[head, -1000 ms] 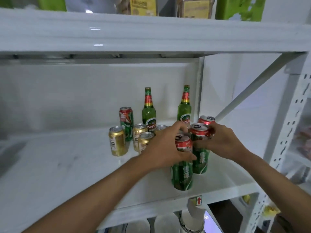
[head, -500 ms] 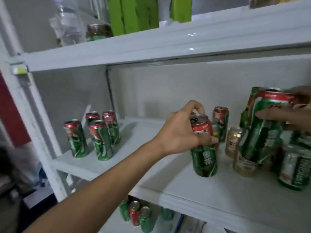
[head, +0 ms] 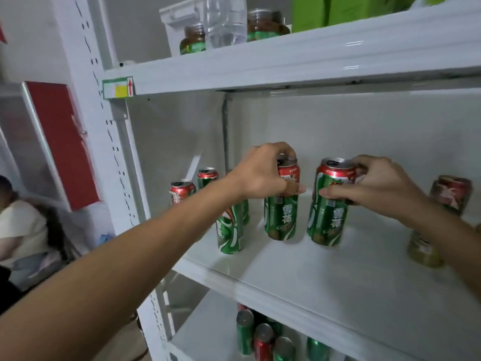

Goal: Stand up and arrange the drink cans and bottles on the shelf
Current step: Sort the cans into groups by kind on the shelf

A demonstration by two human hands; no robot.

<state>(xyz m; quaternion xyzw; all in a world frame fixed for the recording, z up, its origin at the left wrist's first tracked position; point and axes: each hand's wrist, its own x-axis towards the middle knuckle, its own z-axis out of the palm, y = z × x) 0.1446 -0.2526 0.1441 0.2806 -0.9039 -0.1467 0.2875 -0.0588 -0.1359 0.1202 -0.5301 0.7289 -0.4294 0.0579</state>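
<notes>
Each of my hands holds a green-and-red beer can upright over the white middle shelf [head: 299, 272]. My left hand [head: 263, 173] grips the top of one can [head: 281, 220], fingers over its lid. My right hand [head: 374, 183] grips the other can [head: 328, 220] just to its right; that one tilts slightly. Whether the cans touch the shelf I cannot tell. Left of them, several matching cans stand in a group: one at the front [head: 230, 235] and two behind [head: 182, 191] [head: 207, 177], partly hidden by my left forearm.
A red-topped can [head: 451, 194] and a gold can [head: 423, 250] stand at the right, blurred. The upper shelf [head: 286, 61] carries jars, a clear bottle and green boxes. The lower shelf holds several cans [head: 263, 340]. A seated person [head: 20, 230] is at the far left.
Both hands carried their cans leftward along the shelf, from the mixed cluster on the right to beside the green-can group on the left. The view swung left with them.
</notes>
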